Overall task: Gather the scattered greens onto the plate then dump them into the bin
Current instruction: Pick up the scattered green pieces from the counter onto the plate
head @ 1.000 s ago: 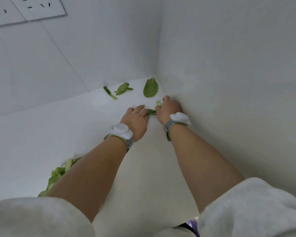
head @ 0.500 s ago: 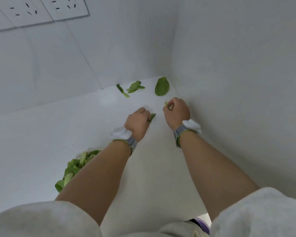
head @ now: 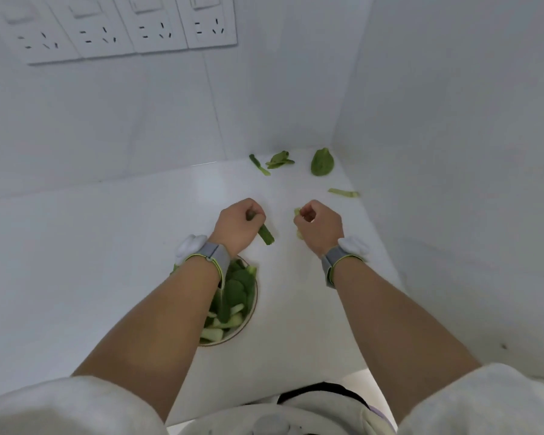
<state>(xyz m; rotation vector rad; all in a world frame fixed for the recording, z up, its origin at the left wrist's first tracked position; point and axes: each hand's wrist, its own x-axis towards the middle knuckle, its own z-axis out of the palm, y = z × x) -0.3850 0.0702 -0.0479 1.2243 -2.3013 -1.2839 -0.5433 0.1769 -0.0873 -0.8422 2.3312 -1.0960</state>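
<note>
plate [head: 254, 304] under left forearm | loose greens [head: 322, 163] behind hands (far corner)

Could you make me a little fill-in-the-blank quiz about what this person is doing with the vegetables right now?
1. The left hand is closed around a dark green ____.
2. The plate of greens lies under the ____ forearm.
3. The big round leaf lies in the far ____ of the counter.

Missing words: stem; left; corner

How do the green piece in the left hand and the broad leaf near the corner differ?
The dark stalk is narrow and long; the broad leaf is wide and rounded. The stalk is gripped in the closed left hand; the leaf lies loose on the counter, far from both hands. Both are green scraps, not yet on the plate.
</note>
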